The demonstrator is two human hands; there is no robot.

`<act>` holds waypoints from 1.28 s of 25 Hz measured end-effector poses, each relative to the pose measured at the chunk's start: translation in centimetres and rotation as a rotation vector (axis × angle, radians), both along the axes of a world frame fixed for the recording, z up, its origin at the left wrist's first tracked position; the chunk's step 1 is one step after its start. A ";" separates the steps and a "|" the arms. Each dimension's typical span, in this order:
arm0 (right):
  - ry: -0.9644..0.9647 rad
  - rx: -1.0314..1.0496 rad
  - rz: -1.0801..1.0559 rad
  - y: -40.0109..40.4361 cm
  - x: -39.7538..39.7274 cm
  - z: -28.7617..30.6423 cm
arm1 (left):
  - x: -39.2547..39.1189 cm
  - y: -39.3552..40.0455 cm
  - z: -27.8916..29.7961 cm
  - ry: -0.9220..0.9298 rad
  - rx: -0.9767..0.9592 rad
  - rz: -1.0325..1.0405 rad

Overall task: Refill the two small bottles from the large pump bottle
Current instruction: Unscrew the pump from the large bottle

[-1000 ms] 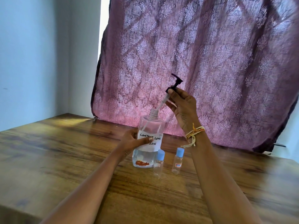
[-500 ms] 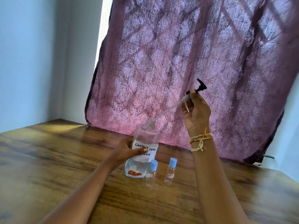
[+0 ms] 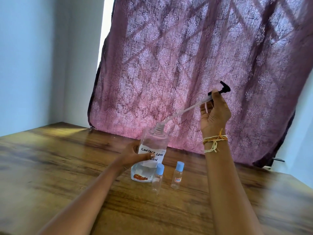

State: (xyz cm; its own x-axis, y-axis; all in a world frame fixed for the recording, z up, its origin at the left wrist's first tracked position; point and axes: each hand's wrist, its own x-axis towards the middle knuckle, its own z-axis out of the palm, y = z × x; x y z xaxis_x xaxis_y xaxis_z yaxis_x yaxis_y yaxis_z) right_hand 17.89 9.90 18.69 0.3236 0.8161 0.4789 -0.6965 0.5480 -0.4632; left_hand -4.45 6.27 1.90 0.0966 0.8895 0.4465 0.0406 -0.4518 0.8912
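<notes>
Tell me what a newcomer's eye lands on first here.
First, the right hand holding the black pump head high, its long tube slanting out of the large bottle that the left hand grips at centre. Just in front stand two small bottles, blue caps on.

Large clear pump bottle [image 3: 152,150]: upright on wooden table [image 3: 50,167], handwritten "CONTACT LENS" label, part full of clear liquid. Left hand [image 3: 133,153] grips its side. Right hand [image 3: 214,114] pinches black pump head [image 3: 223,89], raised up-right; dip tube [image 3: 183,111] slants, lower end at bottle neck. Two small blue-capped bottles, near one [image 3: 157,178] just beside large bottle, other [image 3: 177,175] to its right, both capped, upright. Thread bracelet [image 3: 214,139] on right wrist. Purple patterned curtain [image 3: 186,56] behind.
</notes>
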 end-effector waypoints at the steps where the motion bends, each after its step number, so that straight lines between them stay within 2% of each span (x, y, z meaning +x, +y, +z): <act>1: 0.017 0.011 -0.007 0.2 0.4 0.1 | 0.0 0.0 0.0 -0.005 0.001 -0.004; 5: 0.052 -0.009 0.041 1.3 1.7 -0.3 | -0.2 0.3 -0.2 -0.030 -0.017 -0.003; 10: 0.111 -0.226 0.229 2.4 1.6 -2.8 | -0.4 0.7 -0.5 -0.057 -0.018 0.014; 15: 0.183 -0.370 0.242 2.8 3.8 -5.8 | -0.3 0.7 -0.9 -0.096 -0.082 -0.008; 18: 0.126 -0.461 0.270 2.2 5.8 -8.3 | 0.1 -0.1 -1.0 -0.111 -0.081 -0.031; 21: -0.040 -0.558 0.263 1.6 7.8 -11.6 | 0.6 -1.1 -1.4 -0.099 -0.090 -0.019; 25: -0.394 -0.744 0.435 -0.1 9.1 -16.4 | 0.7 -1.8 -2.5 0.012 -0.098 0.061; 29: -0.879 -0.805 0.252 -1.0 8.8 -18.0 | 0.6 -2.3 -2.9 0.043 -0.153 0.146; 32: -1.150 -0.824 0.119 -0.9 8.3 -17.7 | 0.9 -2.6 -3.1 0.052 -0.166 0.197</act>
State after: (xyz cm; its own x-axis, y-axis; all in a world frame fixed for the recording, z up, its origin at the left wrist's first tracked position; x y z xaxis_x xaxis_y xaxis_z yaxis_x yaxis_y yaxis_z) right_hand 26.18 8.99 0.96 -0.0039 0.9809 -0.1944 0.2596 -0.1868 -0.9475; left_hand -3.58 3.66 -1.18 -0.0666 0.9540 0.2922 0.1612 -0.2787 0.9467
